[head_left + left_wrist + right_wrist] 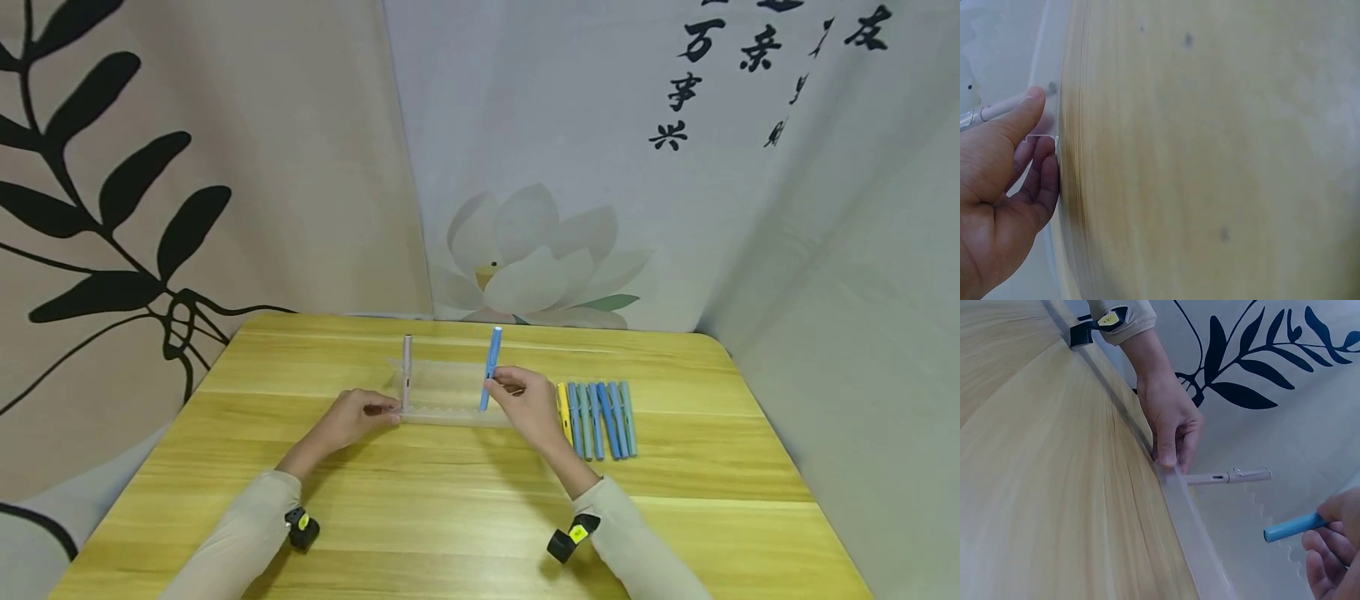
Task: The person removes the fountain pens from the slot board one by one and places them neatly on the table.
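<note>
A clear plastic pen rack (457,416) with a notched edge stands on the table. My left hand (358,415) grips its left end, thumb above and fingers curled beneath in the left wrist view. Beside that thumb a pale pink fountain pen (407,371) stands upright in the rack; its clip shows in the right wrist view. My right hand (529,407) pinches a blue pen (492,352) near the rack's right part, nearly upright with a slight tilt. In the right wrist view the blue pen's lower end (1291,527) hangs apart from the rack's front strip (1188,525).
To the right of the rack lies a row of several pens: a yellow pen (564,415), then blue and green ones (606,421). The wooden table (420,517) meets a printed curtain (337,167) at the back.
</note>
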